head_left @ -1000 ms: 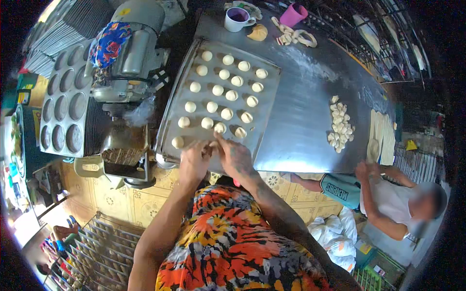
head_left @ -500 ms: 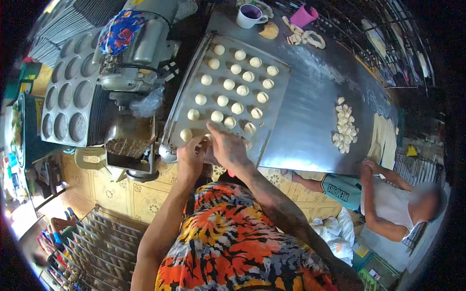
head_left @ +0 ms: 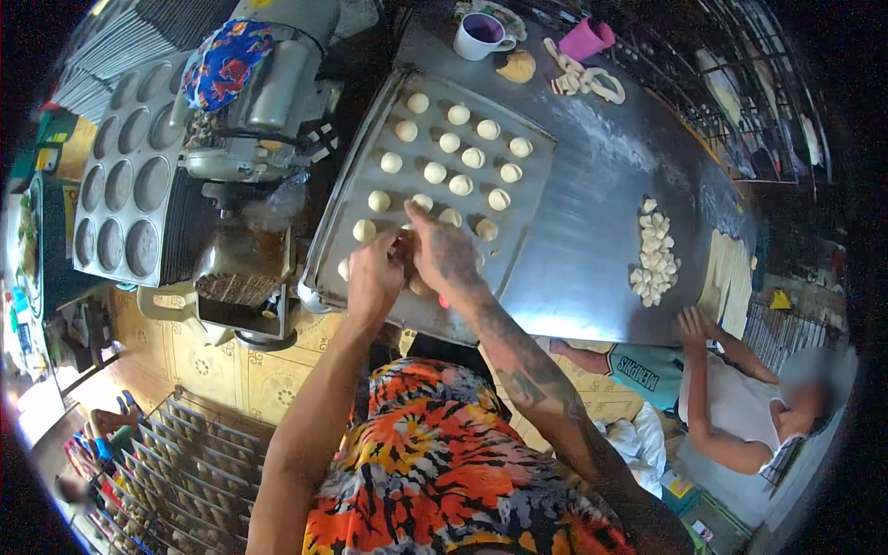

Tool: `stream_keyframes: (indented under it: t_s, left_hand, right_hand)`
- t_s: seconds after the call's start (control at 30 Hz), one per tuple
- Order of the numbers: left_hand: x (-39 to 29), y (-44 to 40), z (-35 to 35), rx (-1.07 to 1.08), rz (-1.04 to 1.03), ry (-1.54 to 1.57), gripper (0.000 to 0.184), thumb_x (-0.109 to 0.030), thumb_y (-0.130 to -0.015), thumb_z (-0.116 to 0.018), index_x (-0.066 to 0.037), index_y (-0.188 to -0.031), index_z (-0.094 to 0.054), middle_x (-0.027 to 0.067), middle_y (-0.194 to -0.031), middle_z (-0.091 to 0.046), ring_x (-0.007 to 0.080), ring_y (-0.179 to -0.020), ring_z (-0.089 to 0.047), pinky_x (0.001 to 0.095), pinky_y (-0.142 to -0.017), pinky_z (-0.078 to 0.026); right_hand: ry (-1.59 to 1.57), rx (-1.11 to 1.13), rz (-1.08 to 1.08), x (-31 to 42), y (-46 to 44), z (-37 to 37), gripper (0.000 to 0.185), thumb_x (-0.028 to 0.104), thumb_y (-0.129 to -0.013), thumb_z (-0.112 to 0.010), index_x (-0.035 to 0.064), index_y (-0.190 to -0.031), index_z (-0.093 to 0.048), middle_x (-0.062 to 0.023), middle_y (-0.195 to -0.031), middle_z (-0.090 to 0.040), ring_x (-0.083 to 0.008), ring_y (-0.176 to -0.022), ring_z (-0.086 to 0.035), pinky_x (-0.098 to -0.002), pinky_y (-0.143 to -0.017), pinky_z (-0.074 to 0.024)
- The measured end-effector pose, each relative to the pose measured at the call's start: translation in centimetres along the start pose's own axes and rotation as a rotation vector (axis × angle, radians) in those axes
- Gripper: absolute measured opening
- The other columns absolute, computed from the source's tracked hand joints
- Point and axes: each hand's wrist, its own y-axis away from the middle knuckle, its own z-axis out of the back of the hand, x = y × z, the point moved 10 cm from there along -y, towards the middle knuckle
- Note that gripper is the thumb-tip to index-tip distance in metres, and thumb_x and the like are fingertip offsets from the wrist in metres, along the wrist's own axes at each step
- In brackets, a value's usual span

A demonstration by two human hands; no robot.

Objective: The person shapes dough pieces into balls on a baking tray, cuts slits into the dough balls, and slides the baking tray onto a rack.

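Note:
Rows of pale round dough balls lie on a metal baking tray. Over the tray's near part, my left hand and my right hand meet, their fingertips pinched together. What lies between the fingers is hidden. Some balls near the hands are partly covered by them. A dough ball shows just below and between the hands. To the right, a heap of small dough pieces rests on the metal table.
A motorised machine and stacked round-cup pans stand left. A mug, pink cup and dough strips sit at the back. Another person works at right by long dough strips. A rack stands lower left.
My hands have stayed together and moved slightly up over the tray, covering different balls. The view has shifted a little. The other person's hand has moved onto the table edge.

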Motion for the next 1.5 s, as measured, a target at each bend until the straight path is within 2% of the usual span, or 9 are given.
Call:
stream_keyframes:
  t_s: [0.23, 0.37, 0.53, 0.67, 0.77, 0.9, 1.03, 1.3, 1.5]
  left_hand:
    - [2.2, -1.7, -1.5, 0.145, 0.281, 0.102, 0.024, -0.008, -0.091, -0.070, -0.001, -0.113, -0.074, 0.0241, -0.098, -0.076, 0.0363, -0.091, -0.077, 0.0397, -0.080, -0.059]
    - [-1.0, -3.6, -0.2, -0.102, 0.004, 0.072, 0.017, -0.009, -0.093, -0.067, -0.001, -0.106, -0.075, 0.0257, -0.087, -0.073, 0.0444, -0.078, -0.072, 0.0458, -0.069, -0.057]
    - [-0.4, -6.5, -3.1, -0.071, 0.034, 0.093, 0.017, -0.008, -0.093, -0.067, -0.002, -0.107, -0.075, 0.0233, -0.085, -0.072, 0.0446, -0.077, -0.071, 0.0470, -0.068, -0.056]
    - [0.9, -6.8, -3.5, -0.024, 0.126, 0.090, 0.017, -0.007, -0.092, -0.068, -0.002, -0.107, -0.075, 0.0229, -0.084, -0.072, 0.0457, -0.076, -0.069, 0.0478, -0.067, -0.055]
    - [-1.6, -7.9, -2.0, -0.142, 0.026, 0.047, 0.018, -0.007, -0.092, -0.068, -0.002, -0.108, -0.075, 0.0227, -0.084, -0.072, 0.0458, -0.077, -0.069, 0.0481, -0.068, -0.055]
    - [-1.3, -10.7, -5.5, -0.026, 0.042, 0.043, 0.018, -0.007, -0.093, -0.068, -0.002, -0.109, -0.075, 0.0235, -0.087, -0.072, 0.0439, -0.080, -0.071, 0.0474, -0.071, -0.055]
    - [-0.2, -11.7, -5.6, -0.028, 0.138, 0.077, 0.020, -0.006, -0.091, -0.068, -0.003, -0.109, -0.074, 0.0232, -0.089, -0.072, 0.0435, -0.081, -0.071, 0.0487, -0.072, -0.055]
    - [-5.0, -15.5, -6.1, -0.111, -0.067, -0.058, 0.019, -0.009, -0.091, -0.068, -0.002, -0.108, -0.075, 0.0242, -0.090, -0.073, 0.0430, -0.082, -0.071, 0.0485, -0.077, -0.055]
    - [-1.6, -16.8, -7.9, 0.024, 0.199, -0.059, 0.020, -0.011, -0.092, -0.067, -0.002, -0.109, -0.075, 0.0242, -0.091, -0.073, 0.0429, -0.086, -0.072, 0.0475, -0.079, -0.056]
  right_hand:
    - [0.046, 0.189, -0.051, -0.4, 5.3, 1.6, 0.047, 0.013, -0.094, -0.065, 0.0105, -0.142, -0.063, -0.0200, -0.104, -0.075, -0.0397, -0.089, -0.073, -0.0495, -0.079, -0.0587]
    - [-0.062, 0.123, -0.134, -1.9, -0.8, 3.1, 0.046, 0.012, -0.092, -0.066, 0.0089, -0.139, -0.064, -0.0209, -0.104, -0.075, -0.0393, -0.091, -0.073, -0.0502, -0.081, -0.0592]
    - [0.049, 0.101, -0.015, -3.3, -3.2, 1.2, 0.047, 0.011, -0.093, -0.065, 0.0086, -0.140, -0.064, -0.0206, -0.103, -0.075, -0.0380, -0.091, -0.074, -0.0485, -0.079, -0.0596]
    - [0.067, 0.310, -0.025, -3.7, 1.1, 1.5, 0.050, 0.011, -0.092, -0.065, 0.0092, -0.142, -0.062, -0.0203, -0.101, -0.075, -0.0386, -0.090, -0.074, -0.0478, -0.078, -0.0593]
    - [0.006, 0.093, -0.064, -4.5, -3.6, 5.0, 0.049, 0.010, -0.091, -0.065, 0.0079, -0.141, -0.063, -0.0212, -0.097, -0.075, -0.0392, -0.089, -0.074, -0.0487, -0.078, -0.0587]
    - [0.006, -0.049, 0.059, -6.3, -9.2, 2.9, 0.049, 0.010, -0.093, -0.065, 0.0093, -0.141, -0.063, -0.0215, -0.095, -0.075, -0.0395, -0.087, -0.074, -0.0489, -0.077, -0.0585]
    - [0.061, 0.237, -0.002, -6.1, -3.9, 2.8, 0.048, 0.010, -0.093, -0.065, 0.0096, -0.141, -0.064, -0.0224, -0.095, -0.074, -0.0396, -0.086, -0.074, -0.0489, -0.076, -0.0580]
    - [-0.069, 0.017, -0.043, -8.2, -11.9, 6.9, 0.045, 0.009, -0.093, -0.063, 0.0087, -0.137, -0.065, -0.0243, -0.098, -0.074, -0.0410, -0.087, -0.073, -0.0509, -0.077, -0.0578]
    - [0.012, 0.125, -0.012, -8.7, -8.1, 6.7, 0.047, 0.009, -0.092, -0.063, 0.0069, -0.139, -0.064, -0.0233, -0.099, -0.074, -0.0406, -0.089, -0.073, -0.0501, -0.078, -0.0580]
